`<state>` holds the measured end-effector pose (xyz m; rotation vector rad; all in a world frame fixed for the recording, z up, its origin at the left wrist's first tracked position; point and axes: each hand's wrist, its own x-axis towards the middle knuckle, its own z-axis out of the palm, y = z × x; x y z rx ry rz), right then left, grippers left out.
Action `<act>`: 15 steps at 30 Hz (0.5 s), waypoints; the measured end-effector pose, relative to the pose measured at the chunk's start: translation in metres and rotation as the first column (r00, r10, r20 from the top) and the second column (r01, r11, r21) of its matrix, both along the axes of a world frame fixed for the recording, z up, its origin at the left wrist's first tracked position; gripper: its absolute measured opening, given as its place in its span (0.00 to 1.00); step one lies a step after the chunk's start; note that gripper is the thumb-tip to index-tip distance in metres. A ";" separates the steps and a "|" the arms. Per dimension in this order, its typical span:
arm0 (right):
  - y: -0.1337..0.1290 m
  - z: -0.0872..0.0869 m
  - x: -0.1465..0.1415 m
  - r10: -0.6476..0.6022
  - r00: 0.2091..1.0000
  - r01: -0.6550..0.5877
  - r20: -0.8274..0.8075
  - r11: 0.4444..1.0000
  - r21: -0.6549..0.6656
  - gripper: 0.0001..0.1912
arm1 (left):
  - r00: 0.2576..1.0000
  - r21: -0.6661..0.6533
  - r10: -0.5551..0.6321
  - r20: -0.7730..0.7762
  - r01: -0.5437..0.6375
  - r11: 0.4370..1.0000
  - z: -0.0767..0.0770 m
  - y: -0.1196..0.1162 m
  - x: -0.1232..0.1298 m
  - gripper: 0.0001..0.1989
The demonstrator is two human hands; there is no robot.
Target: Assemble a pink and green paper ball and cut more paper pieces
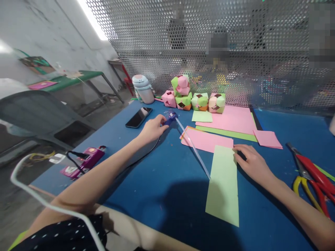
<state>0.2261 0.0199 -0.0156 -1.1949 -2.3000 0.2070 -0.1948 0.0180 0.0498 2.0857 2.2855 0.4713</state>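
My left hand has its fingers closed on a small blue-purple glue gun on the blue table. A long translucent glue stick sticks out of the gun's back and slants down to the right, its end over a pale green paper strip. My right hand has its thumb and fingertips at that strip's upper right edge, apparently pinching it. The strip's top end overlaps a stack of pink paper strips. Whether the fingers reach under the paper is hidden.
Folded paper balls line the table's back by a perforated metal screen, with a bottle at left. A phone and magenta power strip lie left; scissors and red-handled pliers right. Pink sheets lie behind.
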 end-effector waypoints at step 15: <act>0.002 -0.005 -0.001 0.024 0.997 -0.030 0.078 0.997 0.078 0.10 | 0.683 0.118 -0.021 0.730 -0.095 0.988 -0.043 -0.002 -0.034 0.14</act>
